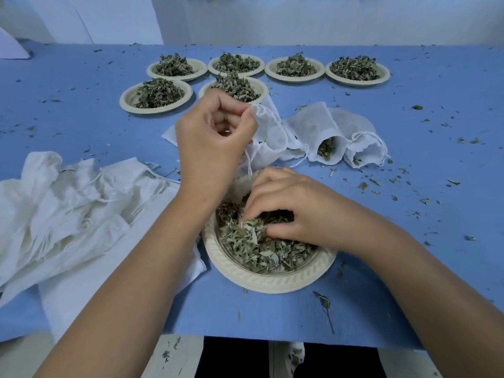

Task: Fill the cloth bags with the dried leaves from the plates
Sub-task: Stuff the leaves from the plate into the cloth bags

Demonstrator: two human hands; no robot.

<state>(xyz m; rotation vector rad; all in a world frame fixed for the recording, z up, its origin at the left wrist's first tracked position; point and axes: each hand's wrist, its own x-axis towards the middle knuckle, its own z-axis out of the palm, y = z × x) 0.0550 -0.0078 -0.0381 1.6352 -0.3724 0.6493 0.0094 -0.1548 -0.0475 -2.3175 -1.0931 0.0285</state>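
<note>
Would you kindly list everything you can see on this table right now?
blue table cover: one, blue, under everything
far beige paper plates: six, beige, two rows at the back, each heaped with leaves
near beige paper plate: one, beige, front centre
dried green leaves: heaps on all seven plates, grey-green; crumbs scattered over the cover
held white cloth drawstring bag: one, white, centre
leaf-holding white cloth bags: two, white, lying right of centre
pile of empty white cloth bags: count unclear, white, front left
left hand: pinches the held bag's rim
right hand: fingers curled into leaves on the near plate
</note>
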